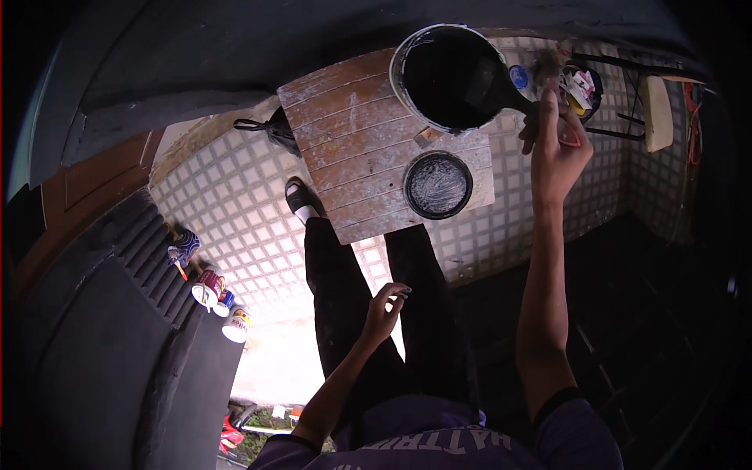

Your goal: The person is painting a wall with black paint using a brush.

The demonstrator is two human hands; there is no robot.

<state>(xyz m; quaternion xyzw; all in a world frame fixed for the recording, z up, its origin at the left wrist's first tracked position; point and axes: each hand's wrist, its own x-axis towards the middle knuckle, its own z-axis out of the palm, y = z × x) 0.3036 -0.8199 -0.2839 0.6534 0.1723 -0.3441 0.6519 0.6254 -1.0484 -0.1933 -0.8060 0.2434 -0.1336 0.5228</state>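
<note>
My right hand [556, 137] grips the handle of a dark brush [493, 90], whose head is inside a large bucket of black paint [439, 66] on the weathered wooden board [352, 164]. A round black lid or tray [437, 185] with pale smears lies on the board below the bucket, with a small block [427, 135] between them. My left hand [384, 305] hangs in front of my dark trousers, fingers curled with thumb and fingertip close together and nothing visible in them.
Paint cans [235, 325] and a patterned object [184, 251] line the dark ledge at left. A dark bag [274, 137] and my shod foot [300, 200] are beside the board on the tiled floor [219, 188]. A cluttered container [580, 90] and padded metal frame [656, 113] stand at upper right.
</note>
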